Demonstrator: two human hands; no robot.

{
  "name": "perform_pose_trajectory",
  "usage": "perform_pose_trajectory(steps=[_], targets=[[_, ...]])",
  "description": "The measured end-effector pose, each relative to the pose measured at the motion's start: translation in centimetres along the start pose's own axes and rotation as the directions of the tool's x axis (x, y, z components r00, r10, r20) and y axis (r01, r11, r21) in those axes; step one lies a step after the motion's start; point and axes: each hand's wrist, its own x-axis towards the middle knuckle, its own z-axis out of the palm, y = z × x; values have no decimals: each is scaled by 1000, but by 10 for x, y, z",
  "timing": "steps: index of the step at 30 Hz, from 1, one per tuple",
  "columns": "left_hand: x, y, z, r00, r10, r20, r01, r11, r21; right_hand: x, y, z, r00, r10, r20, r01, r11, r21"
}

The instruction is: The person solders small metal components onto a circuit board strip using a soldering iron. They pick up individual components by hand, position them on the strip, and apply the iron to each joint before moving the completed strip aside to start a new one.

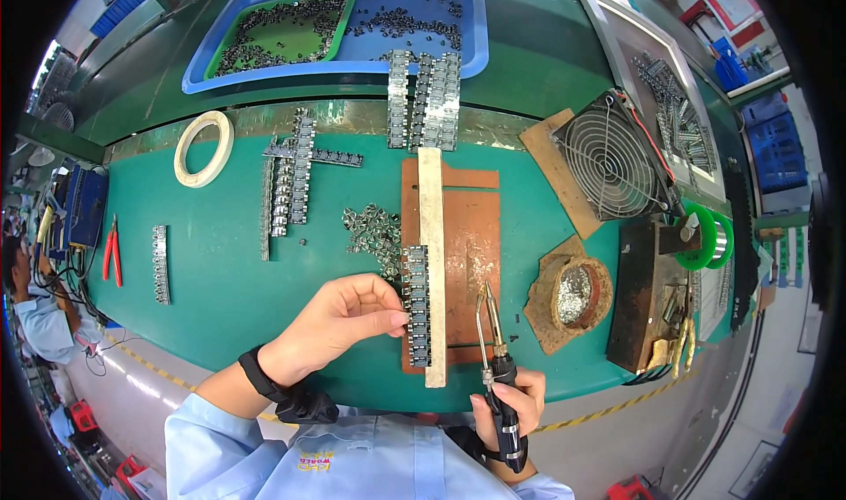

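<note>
My left hand (339,319) is closed in a pinch at the left edge of a strip of small circuit boards (417,311). Whatever its fingertips hold is too small to make out. The strip lies along a pale bar (431,200) on a brown board (471,244). My right hand (522,400) grips a soldering iron (503,370) by its black handle, with a thin metal tube running alongside. Its tip points away from me, over the brown board and right of the bar, apart from the strip. Small metal parts (374,236) lie piled beyond my left hand.
Further strips (300,170) lie at the back left, near a tape ring (187,152). Red pliers (112,253) lie far left. A fan (608,161), a round pot (582,296) and a green solder spool (703,236) stand right. A blue tray (480,24) is behind.
</note>
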Motion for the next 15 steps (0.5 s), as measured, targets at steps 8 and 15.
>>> perform_pose_trajectory(steps=[8,15], targets=[[-2,0,1,1000,1,-7,-1,1000,28,2,-2,0,1000,5,1,-5,1000,22],[-3,0,2,1000,15,-3,-15,1000,15,2,-2,1,1000,14,1,-14,1000,22]])
